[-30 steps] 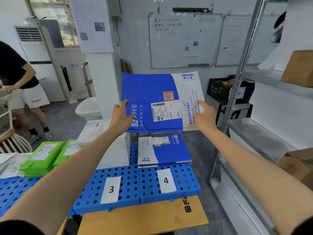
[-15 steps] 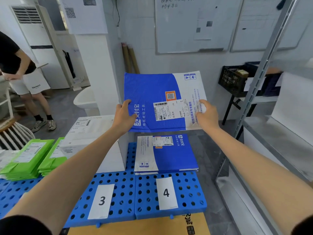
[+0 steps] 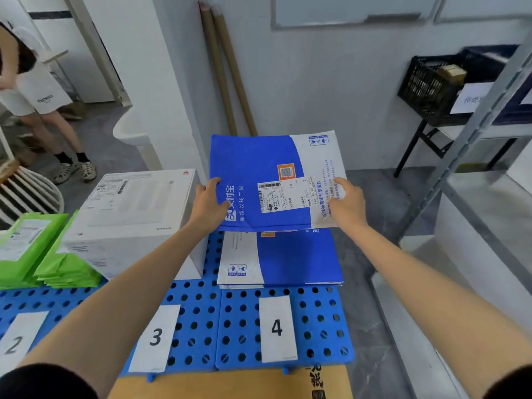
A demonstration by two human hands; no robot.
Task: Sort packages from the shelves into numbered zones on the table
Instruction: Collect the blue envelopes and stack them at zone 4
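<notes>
- Both hands have a grip on one blue-and-white mailer (image 3: 273, 180) at the centre of the frame: the left hand (image 3: 208, 204) pinches its near left edge with the thumb on top, and the right hand (image 3: 347, 204) clasps its near right edge over the white part.
- The mailer is held flat and slightly tilted, printed label up, in the air above a stack of like blue-and-white mailers (image 3: 280, 259).
- That stack lies on the blue perforated panel (image 3: 316, 326) behind the paper card marked 4 (image 3: 277, 328), lower centre of the frame.
- Left of it, behind the card marked 3 (image 3: 155, 336), stands a white box (image 3: 135, 214), touching the stack's zone edge.
- Further left, green mailers (image 3: 46, 254) are piled in two stacks behind the card marked 2 (image 3: 14, 344).
- A brown cardboard sheet (image 3: 230, 385) shows at the bottom edge, under the worktop's blue panels.
- At the right, a metal shelf post (image 3: 475, 125) rises diagonally; a black crate (image 3: 434, 82) sits upper right.
- Another person (image 3: 37, 90) stands at the upper left.
</notes>
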